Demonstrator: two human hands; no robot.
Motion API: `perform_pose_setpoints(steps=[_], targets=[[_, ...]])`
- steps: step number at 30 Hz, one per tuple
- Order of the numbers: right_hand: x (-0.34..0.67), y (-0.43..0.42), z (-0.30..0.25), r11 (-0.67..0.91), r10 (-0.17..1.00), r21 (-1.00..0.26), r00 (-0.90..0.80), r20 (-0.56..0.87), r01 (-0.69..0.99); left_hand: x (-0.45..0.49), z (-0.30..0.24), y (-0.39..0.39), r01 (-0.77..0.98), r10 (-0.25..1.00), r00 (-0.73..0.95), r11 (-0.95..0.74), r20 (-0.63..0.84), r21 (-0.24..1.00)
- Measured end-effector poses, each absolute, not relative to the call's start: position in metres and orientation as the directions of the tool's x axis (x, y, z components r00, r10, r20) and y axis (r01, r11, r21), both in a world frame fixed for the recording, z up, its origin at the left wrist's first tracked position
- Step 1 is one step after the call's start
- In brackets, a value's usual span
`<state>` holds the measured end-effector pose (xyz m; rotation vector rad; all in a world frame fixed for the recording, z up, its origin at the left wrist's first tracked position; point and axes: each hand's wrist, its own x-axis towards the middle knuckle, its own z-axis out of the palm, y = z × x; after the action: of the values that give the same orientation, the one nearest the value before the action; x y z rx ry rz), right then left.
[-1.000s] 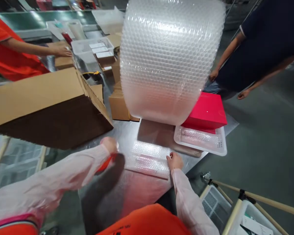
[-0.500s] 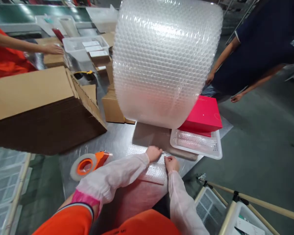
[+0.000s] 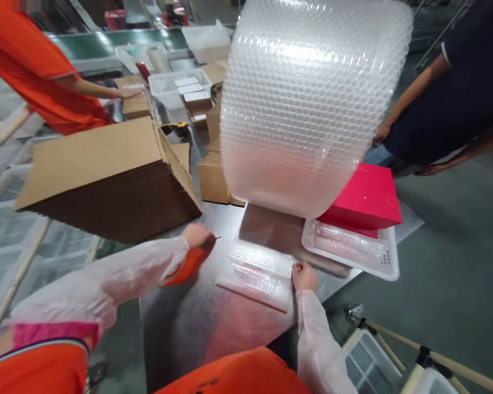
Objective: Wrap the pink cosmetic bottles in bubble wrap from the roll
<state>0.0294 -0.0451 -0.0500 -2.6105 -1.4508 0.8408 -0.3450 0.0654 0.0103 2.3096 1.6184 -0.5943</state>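
My left hand (image 3: 198, 235) is closed over the left side of the table, with a thin pointed tool (image 3: 217, 237) sticking out past the fingers; its kind is unclear. Just below that hand is the orange tape dispenser (image 3: 185, 267), partly hidden by my sleeve. My right hand (image 3: 304, 277) pinches the right edge of a sheet of bubble wrap (image 3: 263, 256). This sheet is folded around a flat item (image 3: 250, 297) whose thin reddish edge shows at the front. A large bubble wrap roll (image 3: 312, 109) stands behind it, over a brown flat surface (image 3: 271, 227).
Stacked flat cartons (image 3: 107, 153) stand at the left, more cardboard (image 3: 213, 178) near the roll. At right, a red box (image 3: 367, 197) rests on a white tray (image 3: 390, 262) holding bubble-wrapped goods. Two people (image 3: 61, 71) (image 3: 456, 104) stand nearby. A cart frame (image 3: 394, 339) borders the lower right.
My left hand has moved left from the bubble wrap to above the tape dispenser, the thin tool still in it. My right hand stays at the wrap's edge. The view has shifted left.
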Motion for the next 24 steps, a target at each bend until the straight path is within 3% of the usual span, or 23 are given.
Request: perform_pose_setpoints(steps=[3, 6, 9, 12, 14, 19, 24], targets=[[0.009, -0.029, -0.042, -0.266, 0.913, -0.238, 0.166, -0.372, 0.934, -0.334, 0.001, 0.070, 0.953, 0.871, 0.254, -0.300, -0.420, -0.045], [-0.013, -0.014, -0.039, -0.052, 0.922, -0.214, -0.035, -0.387, 0.975, -0.302, -0.016, 0.073, 0.969, 0.909, 0.215, -0.245, -0.358, -0.040], [-0.025, -0.007, -0.039, 0.001, 0.914, -0.185, -0.076, -0.398, 0.983, -0.272, -0.028, 0.067, 0.941, 0.890, 0.337, -0.333, -0.309, 0.068], [-0.027, -0.007, -0.035, 0.028, 0.904, -0.158, -0.093, -0.417, 0.987, -0.241, -0.032, 0.055, 0.804, 0.742, 0.593, -0.531, -0.313, 0.268], [-0.027, -0.009, -0.028, 0.045, 0.896, -0.146, -0.105, -0.431, 0.988, -0.221, -0.032, 0.049, 0.736, 0.658, 0.676, -0.580, -0.333, 0.348], [-0.023, -0.009, -0.004, 0.121, 0.831, -0.201, -0.210, -0.515, 0.972, -0.199, -0.030, 0.052, 0.757, 0.556, 0.652, -0.523, -0.516, 0.392], [-0.025, -0.001, 0.004, 0.194, 0.738, -0.302, -0.342, -0.582, 0.933, -0.214, -0.025, 0.044, 0.764, 0.524, 0.644, -0.483, -0.558, 0.428]])
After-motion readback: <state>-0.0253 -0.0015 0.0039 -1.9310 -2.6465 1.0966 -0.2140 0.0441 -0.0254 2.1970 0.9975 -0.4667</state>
